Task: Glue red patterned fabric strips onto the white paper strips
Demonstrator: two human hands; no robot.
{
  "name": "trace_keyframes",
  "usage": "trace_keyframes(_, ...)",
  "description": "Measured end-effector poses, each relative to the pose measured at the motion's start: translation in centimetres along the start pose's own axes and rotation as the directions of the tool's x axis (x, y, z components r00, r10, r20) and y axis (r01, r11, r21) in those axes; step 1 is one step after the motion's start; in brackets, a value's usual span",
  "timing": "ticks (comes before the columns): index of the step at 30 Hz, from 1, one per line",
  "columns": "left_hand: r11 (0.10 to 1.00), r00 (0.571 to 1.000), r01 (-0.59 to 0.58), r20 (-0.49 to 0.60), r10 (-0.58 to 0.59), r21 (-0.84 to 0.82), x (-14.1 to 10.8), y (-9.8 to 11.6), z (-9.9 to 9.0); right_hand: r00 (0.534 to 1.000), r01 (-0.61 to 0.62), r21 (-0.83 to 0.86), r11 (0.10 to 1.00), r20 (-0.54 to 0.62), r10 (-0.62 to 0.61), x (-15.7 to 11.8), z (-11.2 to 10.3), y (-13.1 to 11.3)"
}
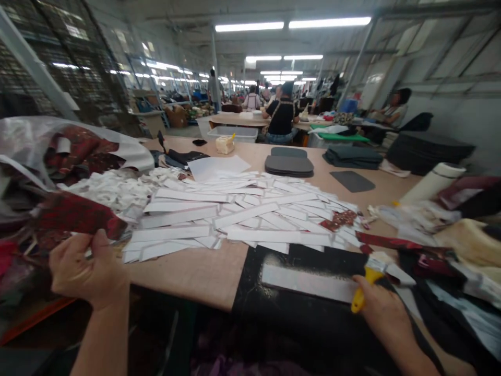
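My left hand (88, 263), raised at the left of the table, pinches a dark red patterned piece of fabric (76, 213) between thumb and fingers. My right hand (379, 305) is closed around a yellow-handled paintbrush (369, 282), bristles pointing up and away. Its fingers are at the right end of a pale strip (307, 282), which lies flat on a black mat (250, 292); whether they touch the strip I cannot tell. Beyond both hands a wide heap of white strips (250, 214) covers the middle of the table, with a red patterned scrap (340, 220) on its right side.
White scraps (113, 193) and a clear plastic bag (133, 151) crowd the left. Grey pads (288, 166), a pale tub (225, 144) and folded dark sheets (352, 156) stand further back. A white bottle (434, 183) leans at right. A person in black (284, 115) sits beyond.
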State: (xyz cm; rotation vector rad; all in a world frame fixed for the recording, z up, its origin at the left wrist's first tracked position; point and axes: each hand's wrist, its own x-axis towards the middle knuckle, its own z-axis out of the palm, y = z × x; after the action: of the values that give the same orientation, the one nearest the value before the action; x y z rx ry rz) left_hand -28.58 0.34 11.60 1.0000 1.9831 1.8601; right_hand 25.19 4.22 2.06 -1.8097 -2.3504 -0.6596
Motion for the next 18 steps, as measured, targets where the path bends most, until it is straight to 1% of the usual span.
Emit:
trace_keyframes(2, 0.971, 0.988, -0.151, 0.037, 0.147, 0.185, -0.5, -1.6, 0.8, 1.0, -0.001, 0.007, 1.0, 0.001, 0.001, 0.2, -0.5, 0.1)
trace_keyframes(3, 0.934, 0.974, -0.225, 0.069, 0.215, 0.276, -0.6, -2.6, 1.1, 1.0, 0.008, 0.028, 1.0, -0.011, -0.008, 0.5, -1.0, 0.0)
trace_keyframes(4, 0.88, 0.954, -0.3, 0.11, 0.279, 0.368, -0.8, -3.6, 1.3, 0.999, 0.038, 0.069, 0.997, -0.025, -0.036, 0.8, -1.6, -0.1)
trace_keyframes(6, 0.729, 0.901, -0.429, 0.193, 0.389, 0.533, -1.4, -5.6, 1.8, 0.991, 0.133, 0.2, 0.971, -0.056, -0.124, 1.7, -3.2, -0.9)
trace_keyframes(8, 0.584, 0.837, -0.531, 0.272, 0.475, 0.614, -3.1, -6.9, 2.8, 0.975, 0.223, 0.372, 0.901, -0.078, -0.21, 3.1, -5.2, -2.5)
trace_keyframes(9, 0.539, 0.801, -0.582, 0.312, 0.512, 0.609, -4.5, -7.1, 3.7, 0.971, 0.238, 0.456, 0.858, -0.092, -0.221, 3.9, -6.1, -3.6)
trace_keyframes(10, 0.518, 0.757, -0.642, 0.361, 0.545, 0.565, -6.2, -7.1, 4.9, 0.973, 0.229, 0.537, 0.812, -0.102, -0.207, 4.8, -7.0, -5.0)
trace_keyframes(11, 0.507, 0.691, -0.721, 0.43, 0.582, 0.472, -8.2, -6.8, 6.3, 0.979, 0.202, 0.616, 0.761, -0.098, -0.18, 5.7, -7.8, -6.4)
trace_keyframes(13, 0.499, 0.561, -0.822, 0.541, 0.626, 0.275, -12.4, -5.8, 9.2, 0.99, 0.12, 0.762, 0.637, -0.04, -0.138, 7.4, -8.6, -9.4)
trace_keyframes(14, 0.474, 0.476, -0.863, 0.593, 0.65, 0.173, -14.4, -5.2, 10.5, 0.989, 0.079, 0.817, 0.571, 0.007, -0.148, 8.2, -8.8, -10.7)
trace_keyframes(15, 0.452, 0.412, -0.886, 0.628, 0.66, 0.107, -16.0, -4.6, 11.7, 0.981, 0.05, 0.854, 0.518, 0.055, -0.185, 8.9, -8.8, -11.8)
trace_keyframes(16, 0.437, 0.37, -0.897, 0.654, 0.66, 0.066, -17.2, -4.2, 12.6, 0.968, 0.034, 0.869, 0.494, 0.095, -0.234, 9.6, -8.7, -12.8)
trace_keyframes(17, 0.428, 0.345, -0.903, 0.675, 0.652, 0.049, -18.1, -3.8, 13.2, 0.952, 0.035, 0.859, 0.51, 0.126, -0.278, 10.2, -8.6, -13.4)
trace_keyframes(18, 0.425, 0.34, -0.904, 0.69, 0.639, 0.052, -18.7, -3.5, 13.7, 0.943, 0.05, 0.823, 0.566, 0.148, -0.299, 10.6, -8.5, -13.9)
